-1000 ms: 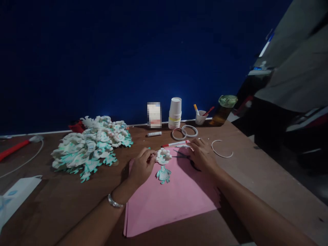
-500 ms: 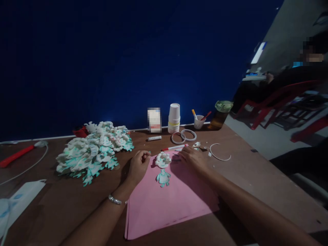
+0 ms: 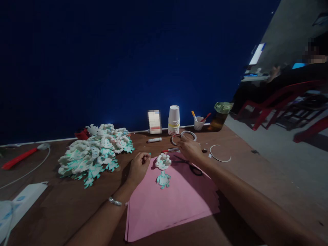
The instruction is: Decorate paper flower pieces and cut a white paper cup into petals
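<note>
My right hand (image 3: 190,147) is at the near roll of tape (image 3: 175,139), its fingers bent over the ring's right side. Resting at the left edge of the pink paper (image 3: 167,208), my left hand (image 3: 139,164) has its fingers curled together; a tiny teal spot shows by the fingertips, and what they hold is hidden. Between the hands lies a paper doll with a puffy white head (image 3: 163,162) and a teal-outlined body (image 3: 163,179). Scissors with black handles (image 3: 196,170) lie under my right forearm. A red-and-white marker (image 3: 170,150) sits at the paper's top edge.
A heap of similar paper dolls (image 3: 97,155) is at left, near a power strip (image 3: 25,201) and a red-handled tool (image 3: 20,158). Along the back stand stacked paper cups (image 3: 174,119), a cup with pens (image 3: 199,123) and a lidded container (image 3: 220,116). A seated person is at right.
My right hand has moved up from the marker to the tape roll, and the scissors' handles have come into sight. My left hand and the doll stay in place.
</note>
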The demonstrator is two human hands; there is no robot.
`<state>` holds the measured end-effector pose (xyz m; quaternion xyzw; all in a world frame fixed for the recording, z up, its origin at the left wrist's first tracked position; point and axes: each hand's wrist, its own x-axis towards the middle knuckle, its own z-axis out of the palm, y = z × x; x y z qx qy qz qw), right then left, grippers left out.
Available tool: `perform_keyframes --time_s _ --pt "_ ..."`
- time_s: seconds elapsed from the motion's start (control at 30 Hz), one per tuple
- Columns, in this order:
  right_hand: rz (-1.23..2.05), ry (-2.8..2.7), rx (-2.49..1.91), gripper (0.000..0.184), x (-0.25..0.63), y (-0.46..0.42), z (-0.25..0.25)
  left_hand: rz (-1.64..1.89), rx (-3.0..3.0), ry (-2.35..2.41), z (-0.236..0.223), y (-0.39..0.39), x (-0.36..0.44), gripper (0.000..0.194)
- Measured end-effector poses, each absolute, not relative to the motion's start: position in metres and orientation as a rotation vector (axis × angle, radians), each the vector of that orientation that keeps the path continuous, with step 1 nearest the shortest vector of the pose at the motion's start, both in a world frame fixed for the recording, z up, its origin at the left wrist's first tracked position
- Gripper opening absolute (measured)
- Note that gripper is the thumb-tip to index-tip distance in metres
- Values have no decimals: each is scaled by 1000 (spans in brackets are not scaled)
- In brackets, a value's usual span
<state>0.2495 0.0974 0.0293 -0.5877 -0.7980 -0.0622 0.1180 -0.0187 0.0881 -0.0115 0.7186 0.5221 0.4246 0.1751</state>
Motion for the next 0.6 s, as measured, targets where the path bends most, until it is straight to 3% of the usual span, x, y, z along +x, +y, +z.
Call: perform_keyframes --time_s 0.17,0.33,0.47,0.6 --pt "-167 -2397 -1699 16 249 105 27 1187 2012 1466 -13 89 -19 10" --pt "-172 -2430 -1685 31 242 106 22 1180 1992 1452 -13 90 -19 12" --pt "-198 -2395 -1725 19 249 110 26 1169 1979 1448 -13 90 -20 11" --pt "-225 -2354 -1789 22 259 116 32 1165 1977 1438 -13 90 -20 12"
